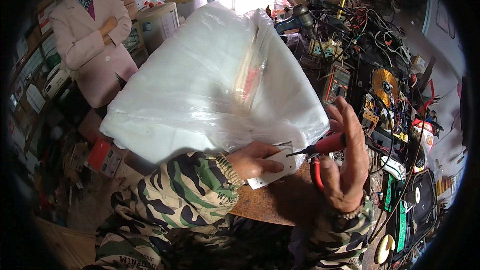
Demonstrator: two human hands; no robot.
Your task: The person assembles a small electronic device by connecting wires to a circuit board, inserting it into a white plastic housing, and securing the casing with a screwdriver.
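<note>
My left hand [255, 161] pinches a flat white plate [274, 174] with small holes, thumb on top. My right hand [345, 162] is raised at the right with its fingers extended upward, and a red-handled screwdriver [330, 143] lies against it. The screwdriver's dark shaft points left, its tip at or just above the plate's upper edge. Whether the tip touches a screw is too small to tell. Below the handle a red curved tool handle [317, 174] shows beside my right thumb. The plate is over the front edge of a brown wooden bench [262, 202].
A large white bulky item wrapped in clear plastic [185, 80] fills the middle of the bench. Tangled cables [380, 40], a multimeter [338, 82] and an exposed copper coil [385, 86] crowd the right side. A person in a pink coat [95, 40] stands at the far left, arms folded.
</note>
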